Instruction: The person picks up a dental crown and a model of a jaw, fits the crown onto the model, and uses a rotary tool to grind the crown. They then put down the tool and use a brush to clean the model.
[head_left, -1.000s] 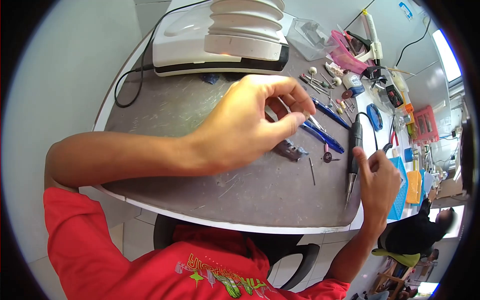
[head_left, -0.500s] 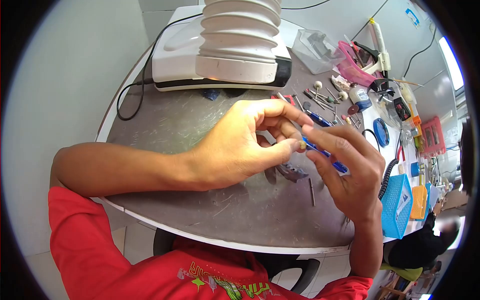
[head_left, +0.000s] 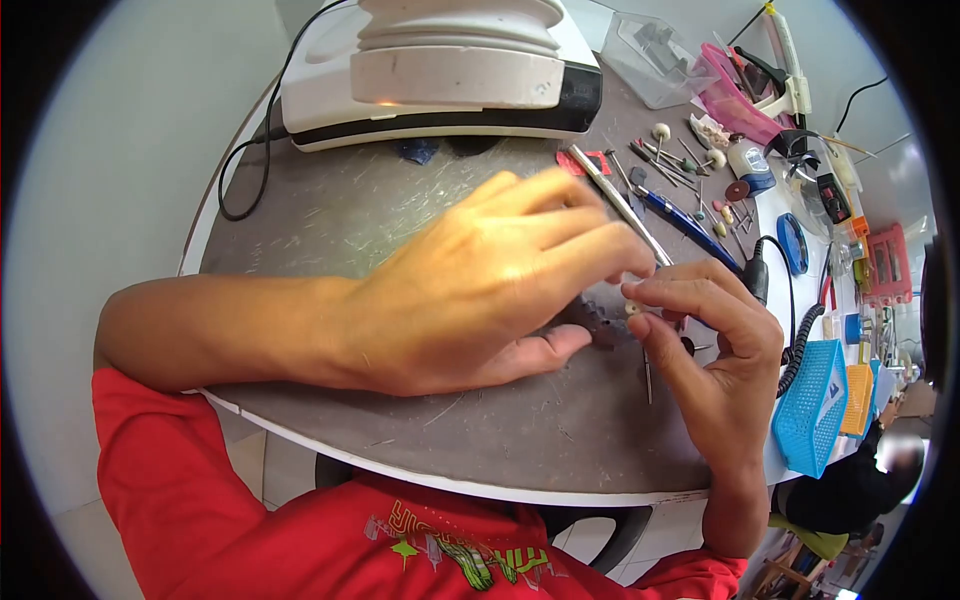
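Between the thumb and forefinger of my right hand (head_left: 715, 335) is a small pale tooth-like piece (head_left: 633, 309), too small to make out fully. My left hand (head_left: 500, 275) is open beside it, palm down, with the fingers spread and partly blurred. Its thumb points toward a grey lump (head_left: 603, 325) on the bench, partly hidden behind the hands. A thin metal bur (head_left: 648, 378) lies just below my right fingertips. Beyond the hands lie a blue pen-like tool (head_left: 690, 222) and a silver rod (head_left: 622, 205).
A white machine (head_left: 450, 120) with a ribbed hose (head_left: 455, 75) stands at the back of the grey bench (head_left: 480, 440). Several burs and polishing tips (head_left: 680, 165) lie at the back right, near a pink basket (head_left: 738, 100). A blue basket (head_left: 812, 410) is at the right edge.
The small piece has passed from my left fingertips to my right thumb and forefinger. My left hand has opened and turned palm down. The camera view has shifted slightly.
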